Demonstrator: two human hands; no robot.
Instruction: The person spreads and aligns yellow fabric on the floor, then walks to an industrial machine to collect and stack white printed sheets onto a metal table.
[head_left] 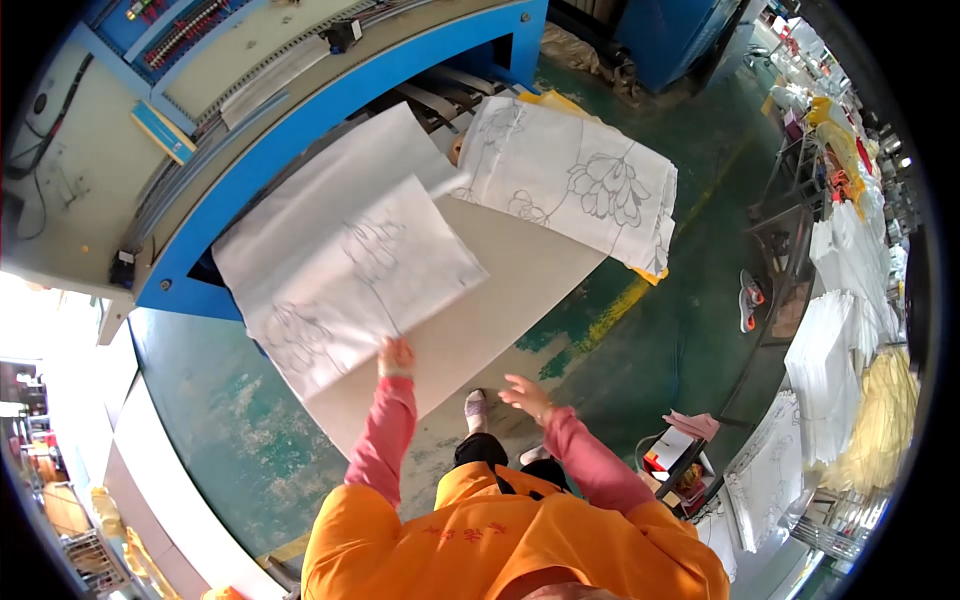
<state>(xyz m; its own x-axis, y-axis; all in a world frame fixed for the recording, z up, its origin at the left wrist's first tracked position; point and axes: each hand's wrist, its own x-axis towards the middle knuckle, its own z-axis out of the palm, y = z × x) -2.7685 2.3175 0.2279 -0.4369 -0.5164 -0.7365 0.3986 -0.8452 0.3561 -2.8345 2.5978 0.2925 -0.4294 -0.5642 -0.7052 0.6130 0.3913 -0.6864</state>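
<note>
My left hand (pixel 396 357) is closed on the near edge of a white flower-printed sheet (pixel 370 270), fingers bent over it. The sheet lies partly folded over on a pale board (pixel 530 270), its far end reaching into a blue-framed machine (pixel 400 70). My right hand (pixel 527 397) hovers off the board's near edge, fingers apart and holding nothing. Farther right, a stack of similar flower-printed sheets (pixel 575 180) rests on the board, with yellow material showing under its edges.
Piled white sheets (pixel 830 340) and a yellow bundle (pixel 880 410) line the right side. A box of small items (pixel 685 465) stands near my right elbow. Shoes (pixel 750 300) lie on the green floor (pixel 690 330). At far left is a white panel (pixel 170 470).
</note>
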